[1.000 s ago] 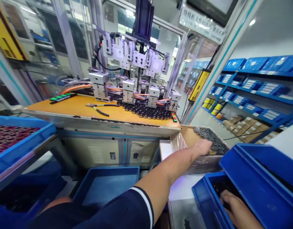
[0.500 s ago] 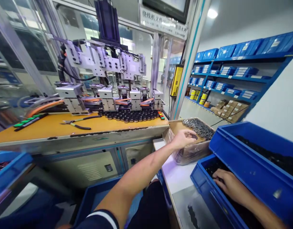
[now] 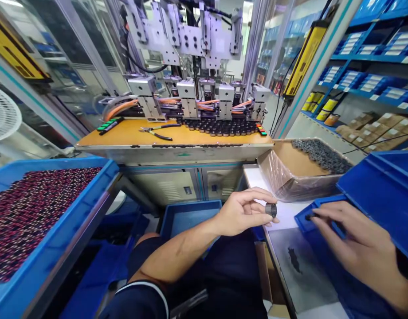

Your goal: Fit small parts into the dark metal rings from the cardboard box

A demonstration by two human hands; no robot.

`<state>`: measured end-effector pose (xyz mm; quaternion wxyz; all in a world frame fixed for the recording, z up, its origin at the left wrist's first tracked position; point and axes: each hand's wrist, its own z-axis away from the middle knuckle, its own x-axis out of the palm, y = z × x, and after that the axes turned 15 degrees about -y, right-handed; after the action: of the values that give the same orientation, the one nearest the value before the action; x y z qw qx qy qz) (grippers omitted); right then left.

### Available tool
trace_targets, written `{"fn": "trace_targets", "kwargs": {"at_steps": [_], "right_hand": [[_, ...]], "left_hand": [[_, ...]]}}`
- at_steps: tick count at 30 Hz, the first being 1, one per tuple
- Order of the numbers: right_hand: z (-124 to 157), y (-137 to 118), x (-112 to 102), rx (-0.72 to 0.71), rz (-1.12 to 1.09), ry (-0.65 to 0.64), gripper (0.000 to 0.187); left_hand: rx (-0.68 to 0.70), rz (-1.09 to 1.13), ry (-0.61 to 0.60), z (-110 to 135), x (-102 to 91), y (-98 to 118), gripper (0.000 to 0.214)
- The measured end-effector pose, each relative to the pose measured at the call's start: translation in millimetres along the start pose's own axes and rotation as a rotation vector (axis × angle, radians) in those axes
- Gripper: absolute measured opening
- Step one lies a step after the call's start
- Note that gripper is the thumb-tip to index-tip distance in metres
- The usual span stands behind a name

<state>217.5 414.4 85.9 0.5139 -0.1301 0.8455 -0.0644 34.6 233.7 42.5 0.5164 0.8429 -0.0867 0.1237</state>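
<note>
The right hand, nearest, has lifted from inside the small blue bin; its grip now pinches a small black piece between thumb and fingers, level with the bin's left corner. The left hand has come back from the carton to the left edge of the white bench, its grip closed on a dark ribbed cylinder held by the fingertips. Each hand thus has one part out of its container, and the two parts are close but apart, so the picking-up looks done for this pair.

The cylinder is short, matt and finely ridged; the black piece is too small to make out its shape. Near the bench's left edge lies a smooth grey sheet with a rough black smear. At the bench's far end, the cardboard carton wears crinkled clear film; grey, knobbly parts heap along its far and right edges, leaving brown board bare. Beyond, squat black cylinders crowd the right end of the orange-topped bench, with open pliers to their left.
</note>
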Motion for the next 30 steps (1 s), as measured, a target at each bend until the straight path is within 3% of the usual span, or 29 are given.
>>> {"fn": "trace_targets", "kwargs": {"at_steps": [3,6,10,14,20,30], "right_hand": [[-4.3,-29.4,19.2,-0.056,-0.145,-0.031,0.016],[2.6,-39.2,29.3,-0.087,-0.142,-0.024,0.023],[6.6,-42.6,26.9,-0.092,-0.165,-0.015,0.025],[4.4,-43.3,25.9,-0.110,-0.213,-0.005,0.028],[4.5,-39.0,29.4,-0.137,-0.210,0.031,0.031],[6.0,-36.2,28.0,-0.267,-0.145,0.035,0.030]], "left_hand": [[0.034,0.007,0.041,7.9,5.0,-5.9,0.029],[0.039,-0.038,0.039,11.0,11.6,-11.6,0.029],[-0.002,-0.016,0.040,9.6,23.7,-15.6,0.040],[-0.130,0.030,0.037,8.5,33.2,-17.3,0.040],[-0.197,0.058,0.094,8.1,39.0,-18.6,0.042],[-0.180,0.052,0.148,7.4,43.5,-13.9,0.048]]}}
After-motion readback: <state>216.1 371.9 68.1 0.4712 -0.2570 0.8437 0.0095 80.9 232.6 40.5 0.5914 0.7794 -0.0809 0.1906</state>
